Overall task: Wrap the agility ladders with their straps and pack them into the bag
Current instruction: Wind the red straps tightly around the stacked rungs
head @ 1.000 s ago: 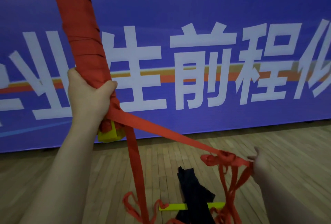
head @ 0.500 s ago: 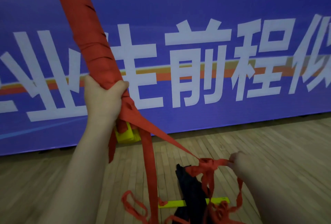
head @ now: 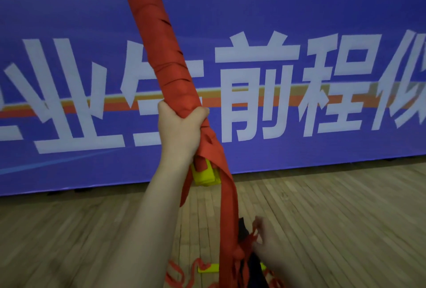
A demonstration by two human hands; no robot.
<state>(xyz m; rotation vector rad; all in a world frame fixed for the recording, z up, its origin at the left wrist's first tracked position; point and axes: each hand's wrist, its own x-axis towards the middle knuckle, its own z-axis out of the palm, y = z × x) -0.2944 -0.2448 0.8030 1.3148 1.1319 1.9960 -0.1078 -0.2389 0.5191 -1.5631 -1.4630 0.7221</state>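
Red strap (head: 227, 207) swung vertical | right hand (head: 267, 241) nearer | left hand (head: 182, 131) grips bundle (head: 161, 34)

The right hand (head: 265, 241) has swung in — the strap (head: 227, 207) now hangs straight down.

Sports hall; hardwood floor (head: 322, 218); banner (head: 299, 11)

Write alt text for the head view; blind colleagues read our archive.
A left hand grips a ladder bundle wrapped in red strap, held up before a blue banner. The blurred right hand holds the loose strap low, above a wooden floor.
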